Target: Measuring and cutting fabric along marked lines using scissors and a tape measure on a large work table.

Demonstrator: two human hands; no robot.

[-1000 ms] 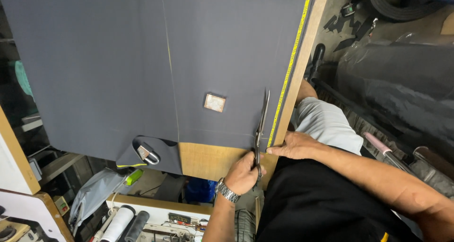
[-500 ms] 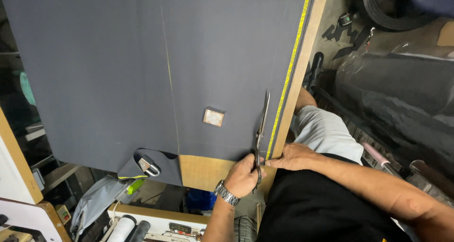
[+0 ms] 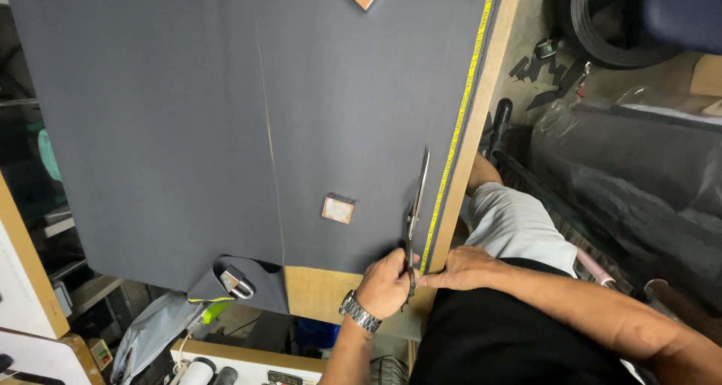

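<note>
Clearly soft and limp, the dark grey sheet of cloth (image 3: 226, 114) lies flat over the wooden table (image 3: 323, 276). The left hand (image 3: 385, 283) curls shut through the handles of long steel scissors (image 3: 415, 204), blades nearly closed. The right hand (image 3: 462, 268) presses flat fingers on the cloth's near edge beside the yellow tape measure (image 3: 459, 122). Handles are hidden by knuckles.

One pair of scissors (image 3: 416, 204), two square weights (image 3: 338, 209) (one half cut off), one tape measure (image 3: 460, 122)
</note>
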